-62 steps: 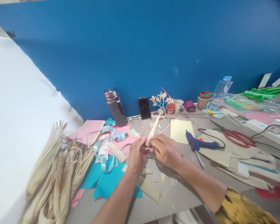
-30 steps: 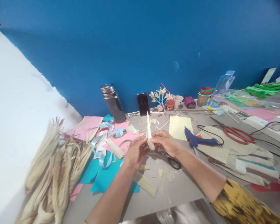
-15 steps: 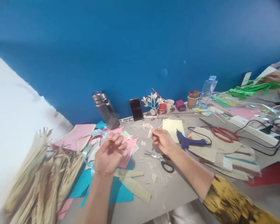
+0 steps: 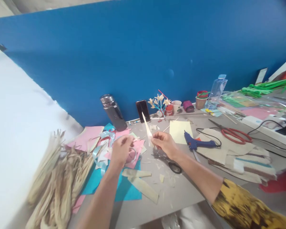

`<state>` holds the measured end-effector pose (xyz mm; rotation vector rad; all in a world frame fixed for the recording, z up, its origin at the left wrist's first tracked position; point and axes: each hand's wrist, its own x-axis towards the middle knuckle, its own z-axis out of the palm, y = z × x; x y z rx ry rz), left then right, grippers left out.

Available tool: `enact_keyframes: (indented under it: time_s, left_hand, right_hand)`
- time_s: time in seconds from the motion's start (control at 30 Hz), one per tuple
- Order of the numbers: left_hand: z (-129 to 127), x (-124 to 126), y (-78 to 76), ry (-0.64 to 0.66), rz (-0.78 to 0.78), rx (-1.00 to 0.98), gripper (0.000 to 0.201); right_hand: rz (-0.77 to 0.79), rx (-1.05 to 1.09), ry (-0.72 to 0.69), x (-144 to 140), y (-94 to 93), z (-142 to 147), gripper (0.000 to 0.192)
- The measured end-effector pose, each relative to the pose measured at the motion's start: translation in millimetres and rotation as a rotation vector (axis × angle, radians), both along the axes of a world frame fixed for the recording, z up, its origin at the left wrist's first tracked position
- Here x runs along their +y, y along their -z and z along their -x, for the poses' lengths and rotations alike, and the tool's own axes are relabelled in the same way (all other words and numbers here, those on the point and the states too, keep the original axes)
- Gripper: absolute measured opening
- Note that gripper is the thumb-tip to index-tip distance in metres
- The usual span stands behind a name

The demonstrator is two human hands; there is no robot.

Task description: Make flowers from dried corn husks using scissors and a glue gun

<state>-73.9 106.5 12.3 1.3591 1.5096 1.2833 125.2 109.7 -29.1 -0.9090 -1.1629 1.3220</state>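
The pale strip (image 4: pixel 148 133), just beyond the scissors (image 4: pixel 167 159), has left the left hand (image 4: pixel 120 149), so the right hand's (image 4: pixel 165 143) closed pinch alone supports it; leftward of the scissors, left fingers curl, contents indeterminate.

Red-handled scissors (image 4: pixel 226 130) and black-handled scissors (image 4: pixel 168 159), two in all, flank one glue gun (image 4: pixel 203 144). Left of it are one vacuum flask (image 4: pixel 114 114) and one held husk strip (image 4: pixel 147 128); beyond it, one plastic bottle (image 4: pixel 216 93).

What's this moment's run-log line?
right hand: pinching pale strip | left hand: near pink paper, grip unclear | black-handled scissors: on table
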Motion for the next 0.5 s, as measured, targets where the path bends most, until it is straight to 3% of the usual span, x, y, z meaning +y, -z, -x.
enact_keyframes:
  time_s: [0.07,0.17,0.33,0.5]
  left_hand:
    - [-19.9,-2.2,5.8,0.241,0.177,-0.237,0.037]
    - [-35.8,-2.2,16.2,0.374,0.265,-0.412,0.033]
    - [-34.6,-2.7,29.7,0.334,0.306,-0.654,0.029]
    - [-38.4,-10.8,33.4,0.291,0.360,-0.717,0.033]
  right_hand:
    - [-0.011,-0.052,-0.048,-1.7,0.5,-0.3,0.027]
    - [-0.010,-0.141,-0.135,-2.1,3.1,-2.1,0.023]
    - [0.027,-0.222,-0.278,-2.2,9.1,-2.2,0.021]
    - [0.028,-0.324,-0.275,-4.3,11.8,1.1,0.034]
